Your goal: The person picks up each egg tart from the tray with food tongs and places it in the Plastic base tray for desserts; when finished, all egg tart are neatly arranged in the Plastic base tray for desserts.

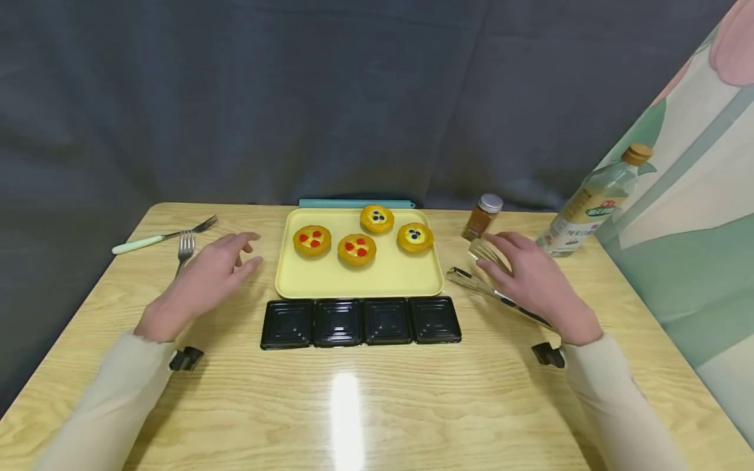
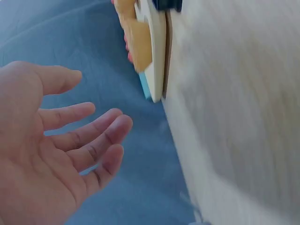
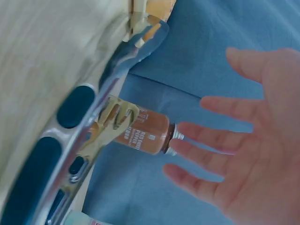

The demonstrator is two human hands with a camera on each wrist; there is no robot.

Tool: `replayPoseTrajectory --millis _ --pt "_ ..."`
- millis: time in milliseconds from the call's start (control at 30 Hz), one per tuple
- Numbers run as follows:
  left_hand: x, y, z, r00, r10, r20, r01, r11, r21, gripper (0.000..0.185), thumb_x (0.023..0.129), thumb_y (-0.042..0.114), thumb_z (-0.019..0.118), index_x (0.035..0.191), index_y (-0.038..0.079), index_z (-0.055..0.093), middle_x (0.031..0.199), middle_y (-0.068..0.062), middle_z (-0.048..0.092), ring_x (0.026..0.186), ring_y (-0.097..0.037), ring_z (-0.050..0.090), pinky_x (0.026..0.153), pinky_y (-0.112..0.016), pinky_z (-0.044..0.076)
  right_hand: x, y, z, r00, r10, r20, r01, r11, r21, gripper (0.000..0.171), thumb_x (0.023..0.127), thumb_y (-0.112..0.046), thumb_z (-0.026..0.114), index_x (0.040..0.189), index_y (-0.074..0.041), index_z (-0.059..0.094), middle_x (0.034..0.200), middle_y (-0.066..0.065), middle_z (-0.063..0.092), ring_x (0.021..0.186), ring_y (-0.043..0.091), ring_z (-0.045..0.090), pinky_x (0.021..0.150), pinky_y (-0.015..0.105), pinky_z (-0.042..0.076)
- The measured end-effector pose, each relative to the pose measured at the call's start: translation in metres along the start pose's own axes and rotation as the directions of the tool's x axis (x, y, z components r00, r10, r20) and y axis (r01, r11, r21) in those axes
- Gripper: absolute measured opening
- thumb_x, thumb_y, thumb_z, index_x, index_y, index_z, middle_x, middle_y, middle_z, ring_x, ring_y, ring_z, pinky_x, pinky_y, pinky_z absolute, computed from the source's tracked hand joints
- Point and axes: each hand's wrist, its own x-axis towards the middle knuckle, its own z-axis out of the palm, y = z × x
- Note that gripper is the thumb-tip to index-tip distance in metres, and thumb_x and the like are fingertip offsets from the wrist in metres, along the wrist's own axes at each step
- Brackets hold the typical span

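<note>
Holding nothing, our left hand (image 1: 206,271) and right hand (image 1: 530,278) loosely spread, we might nudge the tongs (image 3: 77,107) beneath the right one into the nearby jar (image 1: 482,217) by lowering it too far, though the gap is hard to judge.

- Cloth (image 1: 294,98): dark blue, creased, behind the table
- Backdrop (image 1: 701,261): right side, printed pink, green, cream
- Table (image 1: 235,412): pale wood grain
- Glare (image 1: 346,418): white streak, near edge

Both hands (image 1: 207,276) (image 1: 528,278) well apart, fingers (image 2: 70,115) relaxed, forearms (image 1: 108,399) (image 1: 618,396) extended forward.
</note>
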Motion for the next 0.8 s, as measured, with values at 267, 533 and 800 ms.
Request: replayPoseTrajectory --millis 267,533,800 --pt "0.006 0.004 0.019 0.998 0.002 0.059 0.003 0.996 -0.093 0.041 0.102 0.016 0.058 0.136 -0.007 0.055 0.108 -0.018 0.068 0.082 -0.023 0.063 0.070 -0.041 0.052 -0.019 0.003 -0.003 0.999 0.040 -0.021 -0.039 0.999 0.032 0.054 0.095 -0.030 0.072 0.138 0.000 0.058 0.123 0.022 0.057 0.108 0.040 0.057 0.088 0.059 0.046" --pt "0.006 0.000 0.032 0.988 -0.093 0.121 0.121 0.961 -0.249 0.047 0.104 0.020 0.055 0.142 -0.007 0.047 0.112 -0.024 0.066 0.095 -0.033 0.066 0.079 -0.047 0.054 -0.043 0.016 -0.012 0.997 0.081 -0.005 -0.080 0.991 0.110 0.061 0.091 -0.025 0.077 0.140 0.004 0.054 0.123 0.023 0.055 0.103 0.041 0.055 0.082 0.057 0.044" --pt "0.007 -0.013 0.050 0.966 -0.210 0.153 0.254 0.886 -0.387 0.053 0.106 0.026 0.051 0.151 -0.001 0.040 0.117 -0.020 0.062 0.105 -0.033 0.059 0.082 -0.043 0.048 -0.066 0.033 -0.014 0.993 0.116 -0.003 -0.115 0.982 0.149 0.060 0.092 -0.018 0.075 0.142 0.004 0.052 0.126 0.022 0.055 0.106 0.040 0.055 0.075 0.049 0.043"
